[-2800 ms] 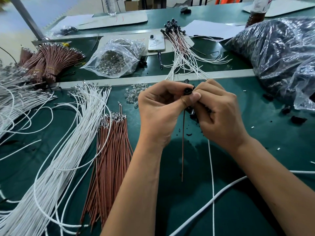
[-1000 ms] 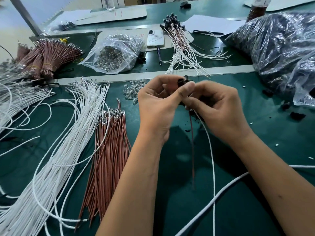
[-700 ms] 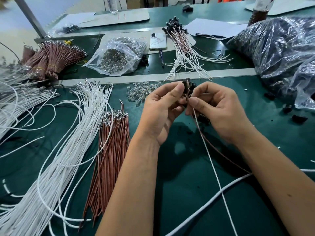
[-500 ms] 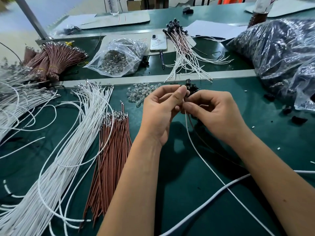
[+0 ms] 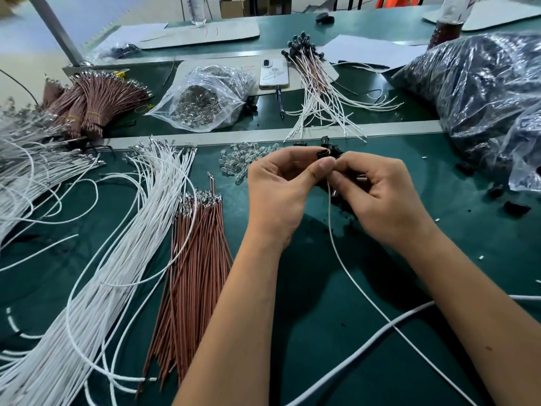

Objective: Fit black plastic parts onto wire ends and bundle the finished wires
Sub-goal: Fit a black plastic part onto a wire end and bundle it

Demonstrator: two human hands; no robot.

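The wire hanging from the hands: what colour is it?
White wire, seen in the head view, the only one.

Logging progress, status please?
Left hand pinching black plastic part. Right hand feeding white wire into it. Nothing in the way.

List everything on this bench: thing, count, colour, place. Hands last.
loose white wires: many, white, left of the mat
loose brown wires: many, reddish brown, beside the white ones
tied brown bundles: several, brown, far left
clear bag: one, holding small clear parts, far centre
loose clear parts: small pile, clear, ahead of left hand
phone: one, white, far centre
pen: one, dark, below the phone
finished wires: a fan, white and brown with black ends, far centre
dark bag: one, clear plastic over black parts, right
black plastic part: one, black, at the fingertips
held white wire: one, white, trailing from the hands
left hand: pinching the part
right hand: gripping the wire
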